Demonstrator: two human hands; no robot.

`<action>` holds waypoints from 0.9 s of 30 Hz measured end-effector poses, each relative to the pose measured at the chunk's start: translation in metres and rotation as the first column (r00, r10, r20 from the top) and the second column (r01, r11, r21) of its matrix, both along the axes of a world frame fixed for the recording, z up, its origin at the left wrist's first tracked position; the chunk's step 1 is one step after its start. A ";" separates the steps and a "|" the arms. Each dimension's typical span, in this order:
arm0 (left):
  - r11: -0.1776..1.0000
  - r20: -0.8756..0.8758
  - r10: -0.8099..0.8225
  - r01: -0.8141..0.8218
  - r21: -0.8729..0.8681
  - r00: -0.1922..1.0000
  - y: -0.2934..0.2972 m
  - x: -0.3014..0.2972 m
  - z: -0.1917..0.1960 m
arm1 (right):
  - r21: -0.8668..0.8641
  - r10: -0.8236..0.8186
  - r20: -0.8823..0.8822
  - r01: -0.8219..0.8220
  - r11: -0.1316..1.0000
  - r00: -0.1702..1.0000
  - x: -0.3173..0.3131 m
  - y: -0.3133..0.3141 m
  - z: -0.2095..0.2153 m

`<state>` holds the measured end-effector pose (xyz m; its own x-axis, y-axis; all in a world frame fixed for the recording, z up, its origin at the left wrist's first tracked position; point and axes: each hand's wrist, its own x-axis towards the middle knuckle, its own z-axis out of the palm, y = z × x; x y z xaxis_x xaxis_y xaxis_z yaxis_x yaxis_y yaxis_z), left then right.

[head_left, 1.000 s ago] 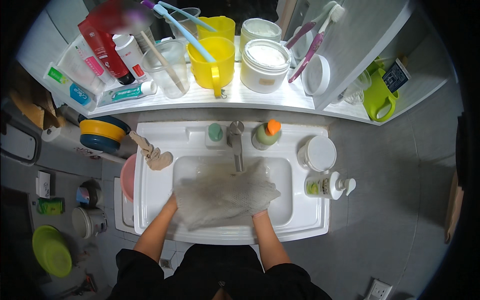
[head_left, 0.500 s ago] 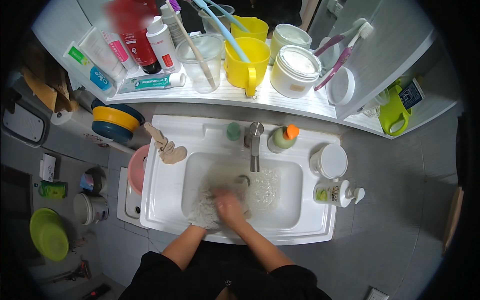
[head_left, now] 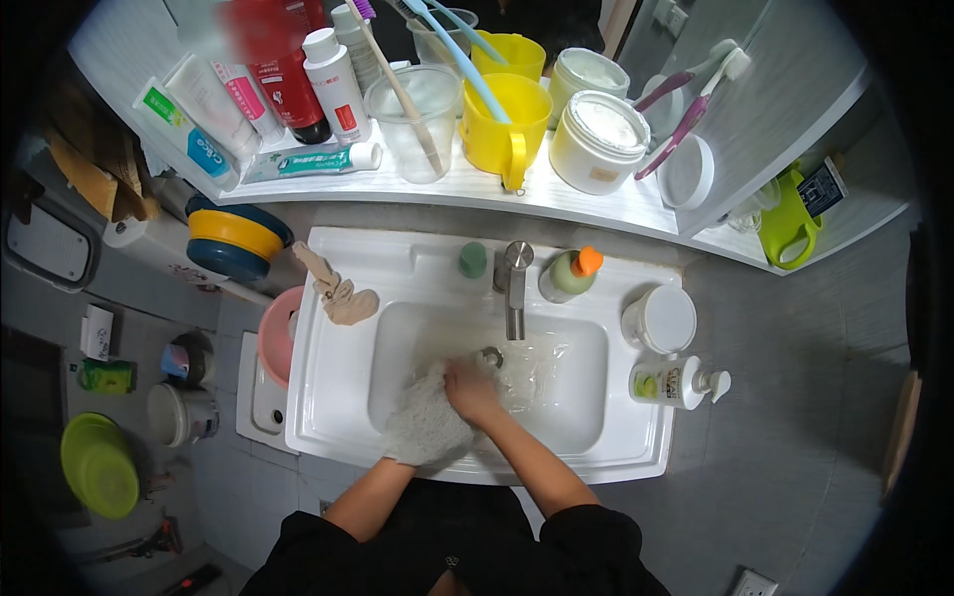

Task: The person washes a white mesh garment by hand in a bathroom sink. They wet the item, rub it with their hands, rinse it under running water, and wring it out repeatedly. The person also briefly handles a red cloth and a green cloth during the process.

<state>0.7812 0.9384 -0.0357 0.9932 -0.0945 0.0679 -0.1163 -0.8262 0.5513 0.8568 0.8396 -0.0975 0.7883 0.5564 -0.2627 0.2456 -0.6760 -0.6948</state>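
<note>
One curled hand holds crumpled, rough-textured grey cloth

Cloth: pale grey, mesh-like pattern. Sink: plain white. Faucet: silver-grey. Rag: beige. Soap bottle: green, orange top. Tub: white. Pump bottle: white, green label patch. Shelf: white, faint grey grain. Cup: yellow. First toothbrush: light blue. Second toothbrush: purple, white head. Mug: lime green. Squeeze tube: red, black cap. Banded basin: navy and yellow. Round basin: lime green. Side basin: pink. Sleeves: black. Tiles: grey.
</note>
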 end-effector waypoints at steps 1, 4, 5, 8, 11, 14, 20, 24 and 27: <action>0.997 -0.045 0.007 -0.011 -0.071 0.999 0.000 0.003 0.009 | 0.027 0.046 0.087 -0.048 0.998 0.995 -0.003 -0.001 0.002; 0.991 -0.136 -0.039 0.021 -0.133 0.990 0.001 0.006 0.011 | 0.027 0.148 0.055 -0.150 0.988 0.987 -0.005 -0.010 0.002; 0.991 -0.163 -0.067 0.047 -0.124 0.984 0.002 0.005 0.010 | -0.002 0.153 -0.152 -0.155 0.988 0.977 0.012 -0.012 -0.007; 0.988 -0.228 -0.142 0.123 -0.093 0.963 0.014 0.006 0.009 | 0.138 -0.070 -0.745 0.256 0.957 0.663 0.026 -0.028 -0.012; 0.966 -0.038 -0.257 0.256 -0.037 0.966 0.030 0.004 0.020 | 0.266 -0.247 -0.786 0.671 0.692 0.567 0.026 -0.038 -0.006; 0.973 0.041 -0.223 0.225 -0.052 0.974 0.034 0.000 -0.008 | 0.550 -0.405 -0.105 0.392 0.738 0.908 -0.004 -0.020 0.033; 0.894 -0.284 -0.306 0.377 0.243 0.909 0.026 -0.017 -0.079 | 0.250 0.206 0.480 -0.358 0.900 0.853 -0.035 0.022 0.059; 0.871 -0.357 -0.436 0.488 0.063 0.826 0.018 -0.009 -0.058 | 0.182 0.397 0.038 -0.397 0.900 0.917 0.006 -0.006 -0.008; 0.917 -0.303 -0.395 0.352 -0.189 0.867 0.014 0.013 0.012 | 0.188 0.033 -0.214 0.008 0.982 0.976 0.026 -0.032 -0.032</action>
<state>0.7946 0.9521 -0.0235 0.8519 -0.4752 -0.2201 -0.1970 -0.6801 0.7062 0.8823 0.8074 -0.1299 0.7172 0.6211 -0.3160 0.0839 -0.5271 -0.8456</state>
